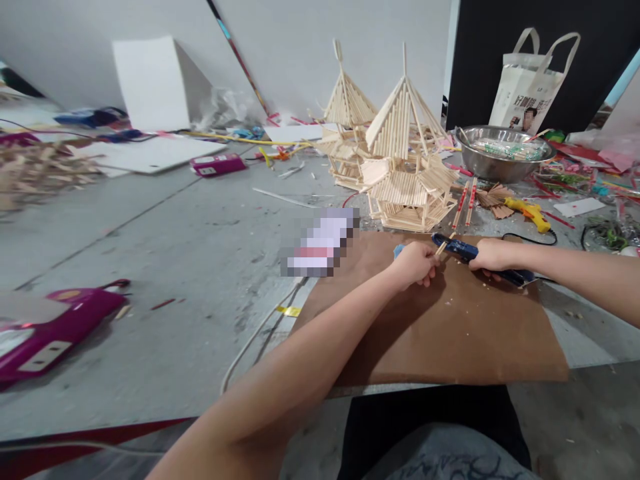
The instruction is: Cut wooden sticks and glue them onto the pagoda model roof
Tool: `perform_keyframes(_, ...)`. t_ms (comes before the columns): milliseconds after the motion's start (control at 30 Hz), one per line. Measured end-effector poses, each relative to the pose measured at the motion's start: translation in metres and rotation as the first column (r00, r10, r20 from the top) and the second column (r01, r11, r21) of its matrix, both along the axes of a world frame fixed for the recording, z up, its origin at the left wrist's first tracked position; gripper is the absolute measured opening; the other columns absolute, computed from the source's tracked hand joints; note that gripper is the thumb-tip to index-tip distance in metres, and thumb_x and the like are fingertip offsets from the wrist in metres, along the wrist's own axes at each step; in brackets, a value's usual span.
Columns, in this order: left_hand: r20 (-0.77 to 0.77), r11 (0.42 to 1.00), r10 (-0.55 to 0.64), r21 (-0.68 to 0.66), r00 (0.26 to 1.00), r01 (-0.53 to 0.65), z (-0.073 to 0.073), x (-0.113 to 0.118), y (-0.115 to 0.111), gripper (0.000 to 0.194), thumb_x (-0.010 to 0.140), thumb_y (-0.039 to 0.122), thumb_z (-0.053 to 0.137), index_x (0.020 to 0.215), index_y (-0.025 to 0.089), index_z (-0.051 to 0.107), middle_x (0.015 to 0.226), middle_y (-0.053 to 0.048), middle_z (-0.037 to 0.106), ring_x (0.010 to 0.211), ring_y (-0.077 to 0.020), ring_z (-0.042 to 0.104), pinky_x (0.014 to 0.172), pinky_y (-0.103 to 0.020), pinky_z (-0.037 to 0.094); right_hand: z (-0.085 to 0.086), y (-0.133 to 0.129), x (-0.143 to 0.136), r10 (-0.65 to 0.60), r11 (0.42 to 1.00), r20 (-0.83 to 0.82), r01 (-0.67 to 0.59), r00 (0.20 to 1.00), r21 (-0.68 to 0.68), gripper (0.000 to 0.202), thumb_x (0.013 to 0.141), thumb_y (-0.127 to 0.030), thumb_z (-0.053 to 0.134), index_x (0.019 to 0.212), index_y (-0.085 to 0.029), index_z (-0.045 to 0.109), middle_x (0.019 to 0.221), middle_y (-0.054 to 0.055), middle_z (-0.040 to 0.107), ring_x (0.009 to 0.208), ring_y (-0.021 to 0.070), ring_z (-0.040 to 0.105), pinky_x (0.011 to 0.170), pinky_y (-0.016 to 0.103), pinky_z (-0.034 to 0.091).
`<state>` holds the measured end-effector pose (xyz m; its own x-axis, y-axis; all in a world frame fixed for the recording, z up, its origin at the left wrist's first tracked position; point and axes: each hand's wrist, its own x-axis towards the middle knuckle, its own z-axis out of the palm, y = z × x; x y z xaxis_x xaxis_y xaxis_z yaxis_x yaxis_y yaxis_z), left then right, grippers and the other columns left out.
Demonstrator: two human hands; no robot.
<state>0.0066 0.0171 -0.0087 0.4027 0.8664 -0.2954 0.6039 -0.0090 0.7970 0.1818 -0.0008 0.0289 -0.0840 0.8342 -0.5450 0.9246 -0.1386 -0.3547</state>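
Observation:
My left hand (pixel 416 263) pinches thin wooden sticks (pixel 441 250) above a brown cardboard sheet (pixel 430 340). My right hand (pixel 493 257) is closed round a long dark blue hand tool (pixel 460 248) that looks like a cutter. The tool's far end meets the tips of the sticks; its exact bite there is too small to make out. A bit of light blue (pixel 399 251) shows behind my left hand. Tiny pale chips are scattered over the cardboard. Just beyond it stand two pavilion models (pixel 405 180) built from wooden sticks, with pointed roofs.
Left of the cardboard lies a blurred-out phone (pixel 323 243) with a white cable. Red-marked chopsticks (pixel 471 201), a yellow glue gun (pixel 530 212) and a metal bowl (pixel 500 167) are at the right. Purple boxes (pixel 65 327) and a stick pile (pixel 40 167) lie left.

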Motion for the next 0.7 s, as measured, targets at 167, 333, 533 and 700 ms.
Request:
perform_keyframes(167, 0.022, 0.998, 0.046, -0.054, 0.999, -0.044, 0.007, 0.001, -0.003, 0.019, 0.080, 0.017, 0.048, 0.061, 0.013, 0.052, 0.041, 0.005, 0.049, 0.031, -0.0058, 0.047, 0.035, -0.015, 0.035, 0.003, 0.000, -0.003, 0.005, 1.000, 0.026, -0.004, 1.000, -0.017, 0.019, 0.065, -0.022, 0.051, 0.047, -0.016, 0.049, 0.045, 0.002, 0.054, 0.037, 0.0112, 0.050, 0.041, 0.024, 0.042)
perform_keyframes(333, 0.021, 0.996, 0.027, -0.084, 0.999, -0.025, 0.009, 0.000, -0.002, 0.019, 0.080, 0.018, 0.049, 0.063, 0.012, 0.053, 0.041, 0.005, 0.049, 0.032, -0.0065, 0.049, 0.036, -0.016, 0.037, -0.002, 0.001, -0.002, -0.027, 0.999, 0.116, 0.023, 0.993, 0.039, 0.024, 0.069, -0.029, 0.051, 0.049, -0.015, 0.052, 0.042, 0.003, 0.052, 0.038, 0.0132, 0.051, 0.042, 0.025, 0.041)
perform_keyframes(533, 0.068, 0.988, 0.059, -0.145, 0.996, -0.049, 0.011, -0.002, -0.004, 0.020, 0.080, 0.017, 0.049, 0.061, 0.012, 0.051, 0.040, 0.005, 0.049, 0.032, -0.0065, 0.049, 0.037, -0.016, 0.038, -0.002, 0.005, 0.002, -0.052, 0.995, -0.035, 0.048, 0.998, -0.088, 0.026, 0.069, -0.037, 0.055, 0.055, -0.017, 0.050, 0.045, -0.001, 0.051, 0.037, 0.0115, 0.048, 0.041, 0.025, 0.040)
perform_keyframes(700, 0.224, 0.979, 0.066, -0.201, 0.972, -0.021, 0.009, -0.010, -0.005, 0.021, 0.083, 0.019, 0.048, 0.062, 0.013, 0.048, 0.045, 0.004, 0.053, 0.035, -0.0060, 0.051, 0.038, -0.016, 0.039, 0.007, 0.007, 0.021, 0.063, 0.992, -0.034, -0.066, 0.997, -0.105, 0.034, 0.072, -0.050, 0.054, 0.070, -0.016, 0.056, 0.061, 0.002, 0.059, 0.047, 0.0125, 0.053, 0.048, 0.026, 0.042)
